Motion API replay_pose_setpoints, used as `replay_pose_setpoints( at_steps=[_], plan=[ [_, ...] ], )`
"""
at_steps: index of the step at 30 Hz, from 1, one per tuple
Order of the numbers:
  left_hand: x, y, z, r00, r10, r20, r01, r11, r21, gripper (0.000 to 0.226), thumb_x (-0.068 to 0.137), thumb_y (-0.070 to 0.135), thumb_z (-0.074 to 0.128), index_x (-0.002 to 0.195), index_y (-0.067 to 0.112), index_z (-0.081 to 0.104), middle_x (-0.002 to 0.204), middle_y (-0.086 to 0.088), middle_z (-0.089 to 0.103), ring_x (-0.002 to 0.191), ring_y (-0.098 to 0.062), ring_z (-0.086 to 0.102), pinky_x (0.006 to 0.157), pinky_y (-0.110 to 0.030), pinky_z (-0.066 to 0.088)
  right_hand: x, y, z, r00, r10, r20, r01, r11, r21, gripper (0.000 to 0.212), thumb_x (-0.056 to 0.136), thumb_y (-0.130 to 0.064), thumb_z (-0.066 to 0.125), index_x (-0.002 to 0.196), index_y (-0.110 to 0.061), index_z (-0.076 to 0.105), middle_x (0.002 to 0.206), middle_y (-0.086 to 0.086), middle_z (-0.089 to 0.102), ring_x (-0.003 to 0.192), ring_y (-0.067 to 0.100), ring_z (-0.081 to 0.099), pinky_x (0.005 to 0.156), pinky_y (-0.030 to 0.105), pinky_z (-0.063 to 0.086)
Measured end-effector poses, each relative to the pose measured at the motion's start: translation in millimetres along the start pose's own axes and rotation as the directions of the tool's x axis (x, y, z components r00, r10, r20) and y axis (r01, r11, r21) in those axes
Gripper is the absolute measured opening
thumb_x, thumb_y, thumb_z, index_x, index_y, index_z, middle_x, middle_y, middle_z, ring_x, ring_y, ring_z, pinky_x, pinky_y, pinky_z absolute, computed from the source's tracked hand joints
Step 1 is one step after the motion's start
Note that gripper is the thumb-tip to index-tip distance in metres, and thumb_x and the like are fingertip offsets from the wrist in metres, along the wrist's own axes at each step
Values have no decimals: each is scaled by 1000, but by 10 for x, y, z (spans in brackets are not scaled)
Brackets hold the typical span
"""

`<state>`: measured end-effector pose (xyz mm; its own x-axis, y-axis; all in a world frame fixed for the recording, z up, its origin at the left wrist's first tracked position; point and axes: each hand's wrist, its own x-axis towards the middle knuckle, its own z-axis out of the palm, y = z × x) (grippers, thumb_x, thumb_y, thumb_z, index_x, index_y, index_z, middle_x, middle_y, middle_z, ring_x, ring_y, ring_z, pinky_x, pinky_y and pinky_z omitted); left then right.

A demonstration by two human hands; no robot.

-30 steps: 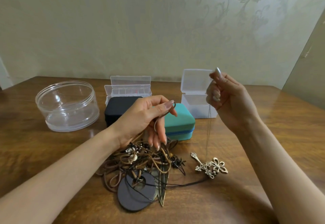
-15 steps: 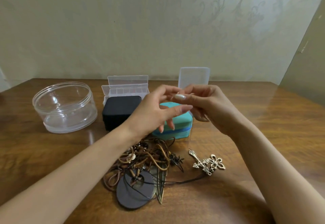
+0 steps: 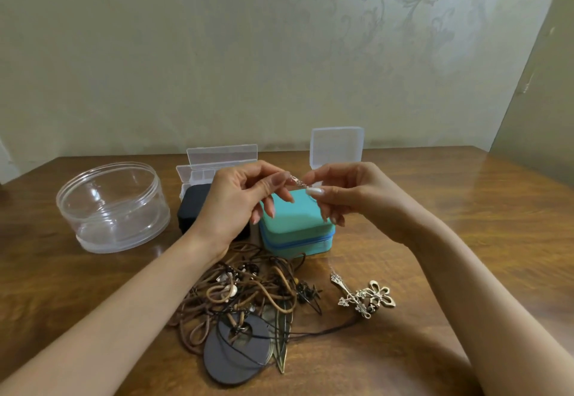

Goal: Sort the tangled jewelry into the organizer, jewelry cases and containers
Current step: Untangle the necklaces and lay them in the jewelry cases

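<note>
Both hands are raised just above the teal jewelry case (image 3: 295, 234). The fingers (image 3: 279, 179) of the left hand (image 3: 236, 206) and those of the right hand (image 3: 357, 200) are curled in, pinching a short glinting stretch of silver chain (image 3: 296, 181) between them, with the other fingers fanned loose. The step looks like working a clasp or knot before storing the chain. Next it probably has to be freed and lowered into one of the open clear boxes (image 3: 337, 147) just behind the fingers. Below the fingers the chain is too fine to trace, so whether it joins the silver pendants (image 3: 366, 299) under the right fingers cannot be told. The tangle of cords (image 3: 245, 296) lies below the left fingers, and the black case (image 3: 192, 209) is partly hidden behind that hand.
</note>
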<state>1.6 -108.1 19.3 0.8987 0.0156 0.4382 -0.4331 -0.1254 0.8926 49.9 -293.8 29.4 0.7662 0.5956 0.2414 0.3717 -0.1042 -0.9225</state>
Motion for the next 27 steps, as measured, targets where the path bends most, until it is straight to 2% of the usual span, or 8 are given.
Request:
replay_pose_setpoints(
  at_steps=[3, 7, 10, 13, 17, 20, 23, 27],
  plan=[
    [-6, 13, -10, 1000, 16, -18, -17, 1000, -21, 18, 78, 26, 57, 83, 11, 66, 67, -2, 68, 47, -6, 51, 38, -14, 35, 15, 14, 11, 1000, 2, -4, -2, 999, -33, 8, 82, -13, 66, 89, -10, 70, 62, 4, 64, 55, 10, 58, 52, 18, 48],
    [-9, 30, -27, 1000, -17, -13, 17, 998, -56, 18, 80, 28, 58, 83, 13, 68, 71, 2, 67, 55, -7, 53, 42, -14, 37, 11, -9, 17, 999, -13, -51, 12, 1000, -14, 21, 72, -27, 70, 83, -9, 70, 61, 7, 59, 53, 16, 52, 46, 20, 43],
    [-19, 42, -4, 994, -103, 38, 107, 983, -148, 18, 80, 28, 59, 80, 14, 69, 70, 3, 65, 57, -7, 52, 43, -14, 35, 1, -25, 31, 996, -45, -71, 46, 999, 13, 20, 71, -29, 70, 82, -13, 71, 55, 9, 52, 45, 14, 43, 40, 21, 34],
    [-21, 47, 13, 975, -183, 128, 212, 938, -273, 14, 80, 26, 58, 79, 15, 65, 77, 1, 64, 57, -7, 51, 43, -15, 34, -6, -36, 54, 994, -71, -79, 75, 996, 46, 17, 70, -27, 70, 79, -13, 71, 50, 3, 49, 40, 10, 36, 37, 20, 26],
    [-29, 51, 24, 944, -232, 236, 315, 846, -430, 11, 81, 23, 55, 83, 12, 58, 75, 1, 57, 58, -7, 52, 42, -15, 34, -1, -35, 86, 992, -100, -76, 102, 995, 24, 18, 71, -22, 70, 79, -7, 68, 54, 4, 51, 41, 9, 38, 39, 19, 28],
    [-22, 38, 29, 961, -222, 167, 271, 874, -402, 14, 78, 25, 59, 82, 12, 60, 74, 1, 58, 57, -7, 52, 42, -14, 35, 3, -41, 93, 994, -86, -71, 86, 996, 3, 14, 74, -18, 70, 81, -6, 67, 48, -2, 51, 39, 8, 37, 37, 18, 27],
    [-10, 20, 5, 982, -184, 33, 185, 937, -297, 17, 73, 29, 64, 81, 14, 62, 73, 1, 61, 58, -7, 52, 43, -13, 36, -5, -45, 125, 995, -72, -70, 72, 997, -2, 22, 69, -23, 71, 82, -6, 65, 45, -4, 49, 38, 9, 34, 37, 19, 25],
    [-23, 8, -16, 989, -139, -40, 130, 974, -184, 20, 76, 32, 62, 82, 12, 60, 73, 1, 61, 59, -7, 52, 46, -14, 37, 10, -25, 145, 982, -96, -164, 109, 991, 73, 19, 66, -23, 73, 72, -8, 64, 47, -1, 49, 37, 9, 33, 36, 18, 25]
  ],
)
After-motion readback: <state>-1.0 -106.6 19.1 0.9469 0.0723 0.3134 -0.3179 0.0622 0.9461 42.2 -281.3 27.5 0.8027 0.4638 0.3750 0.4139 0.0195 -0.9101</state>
